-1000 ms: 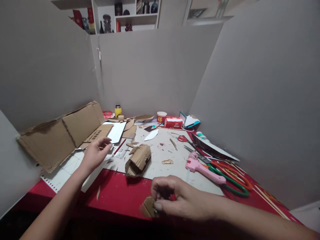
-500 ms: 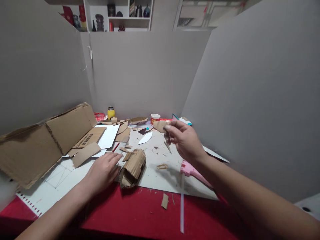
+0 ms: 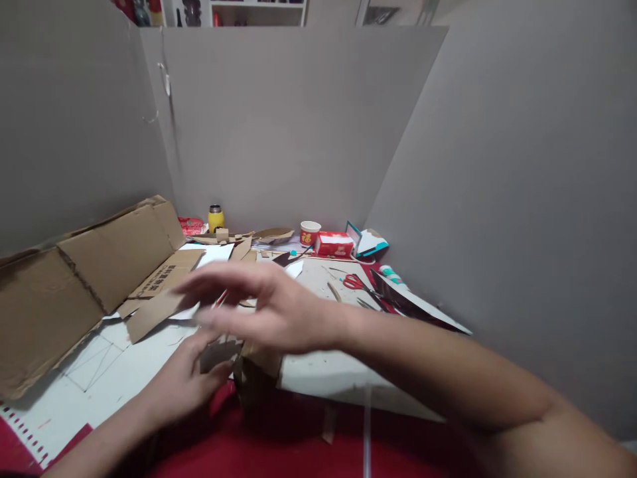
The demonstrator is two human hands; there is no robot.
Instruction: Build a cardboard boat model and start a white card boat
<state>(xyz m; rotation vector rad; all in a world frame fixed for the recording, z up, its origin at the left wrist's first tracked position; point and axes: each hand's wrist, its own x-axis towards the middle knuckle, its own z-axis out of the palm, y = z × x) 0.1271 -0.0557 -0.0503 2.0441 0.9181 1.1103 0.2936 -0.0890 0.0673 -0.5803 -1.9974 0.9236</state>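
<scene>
My right hand [image 3: 279,315] reaches across to the left above the table, fingers stretched out flat and smeared by motion, with nothing visible in it. Under it my left hand [image 3: 179,388] curls its fingers and thumb round the near end of a corrugated cardboard roll [image 3: 259,372], which my right hand mostly hides. Both hands are over the white sheet [image 3: 114,358] with pencil lines, on the red tablecloth [image 3: 279,445].
A large folded cardboard sheet [image 3: 74,272] leans at the left, with a loose cardboard strip [image 3: 154,312] beside it. At the back stand a yellow bottle [image 3: 215,218], a paper cup [image 3: 310,233] and a red box [image 3: 334,243]. Red scissors [image 3: 355,282] lie to the right. Grey partitions enclose the table.
My right hand swung from the back right, where it held a small cardboard piece, leftward over the roll; the piece no longer shows. My left hand closed on the roll's end.
</scene>
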